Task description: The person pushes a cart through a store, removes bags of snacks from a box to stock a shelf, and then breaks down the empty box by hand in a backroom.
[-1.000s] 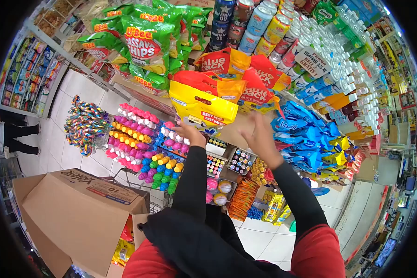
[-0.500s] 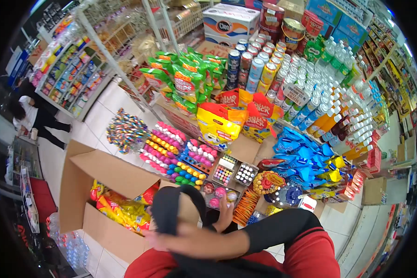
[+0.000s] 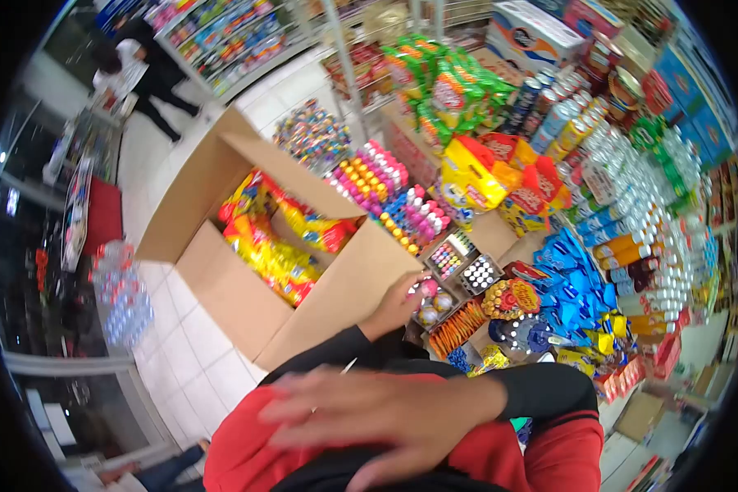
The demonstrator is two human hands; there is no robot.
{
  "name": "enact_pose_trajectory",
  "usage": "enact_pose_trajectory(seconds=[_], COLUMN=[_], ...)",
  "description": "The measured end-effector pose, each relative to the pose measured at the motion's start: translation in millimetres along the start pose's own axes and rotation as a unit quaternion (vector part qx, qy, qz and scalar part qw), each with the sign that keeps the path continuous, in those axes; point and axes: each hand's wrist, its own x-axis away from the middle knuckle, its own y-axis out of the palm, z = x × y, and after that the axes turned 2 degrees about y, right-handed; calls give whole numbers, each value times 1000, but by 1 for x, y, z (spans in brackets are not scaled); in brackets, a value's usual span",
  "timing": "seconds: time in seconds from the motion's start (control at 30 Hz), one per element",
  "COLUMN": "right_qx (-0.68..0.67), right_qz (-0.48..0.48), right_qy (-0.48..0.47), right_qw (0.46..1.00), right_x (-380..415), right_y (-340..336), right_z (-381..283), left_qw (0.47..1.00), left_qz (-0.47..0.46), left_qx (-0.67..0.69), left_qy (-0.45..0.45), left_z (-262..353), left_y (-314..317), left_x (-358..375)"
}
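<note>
My left hand [image 3: 392, 307] reaches past the corner of the cardboard box to a small open box of round balls. Its fingers bend around a pink ball [image 3: 428, 287] there; how firmly is hard to see. Other pale balls [image 3: 443, 301] sit beside it. Close to the camera, over my red-clothed lap, my right hand [image 3: 377, 414] is spread open and blurred by motion, holding nothing. The cardboard box [image 3: 336, 287] stands open on the left with yellow-and-red packets [image 3: 275, 254] inside. Orange packets [image 3: 457, 328] stand in a row near my left hand.
Small boxes of little bottles [image 3: 477, 275], blue pouches [image 3: 570, 283], green chip bags [image 3: 451, 94] and several rows of cans and bottles [image 3: 631, 205] crowd the right. Strings of coloured balls [image 3: 369, 176] lie behind the carton. A person [image 3: 139, 78] stands far left.
The view has turned, so the goods appear farther right. My left hand now has its fingers at the pink ball. My right hand has spread its fingers over my lap.
</note>
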Motion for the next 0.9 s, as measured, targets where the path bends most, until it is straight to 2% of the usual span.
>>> enact_pose_trajectory(seconds=[0.07,0.13,0.17,0.2,0.23,0.33,0.4,0.43,0.5,0.53,0.7,0.77,0.83,0.9], right_qx=[33,-4,-8,-34,-58,7,51,95,123,150,158,177,182,172], right_qz=[39,103,133,184,238,249,258,265,262,256,259,267,326,362], right_qy=[143,314,397,402,405,425,415,400,395,387,394,405,400,396], right_qw=[988,944,908,896,881,870,871,872,872,873,867,856,837,826], right_x=[37,65,78,91,100,85,67,58,44,41,45,51,54,51], right_y=[-15,-28,-28,-23,-18,-15,-12,-11,-8,-7,-6,-10,-15,-20], right_z=[31,51,69,92,116,168,202,215,236,242,240,235,228,218], left_qw=[971,929,920,905,887,860,827,829,769,785,782,892,914,894], left_qz=[144,264,329,388,420,469,401,398,394,393,403,392,403,447], left_qx=[-129,-225,-200,-173,-193,-186,-272,-270,-355,-380,-431,-195,2,-16], left_qy=[141,130,71,12,3,-78,-286,-286,-356,-290,-202,-116,-55,-30], left_z=[10,2,-2,-8,-25,-54,-54,-53,-54,-62,-128,-160,-108,-63], left_y=[-36,-82,-106,-129,-157,-221,-252,-261,-270,-273,-300,-317,-297,-286], left_x=[10,26,30,34,33,16,-14,-26,-48,-52,-58,-44,-10,32])
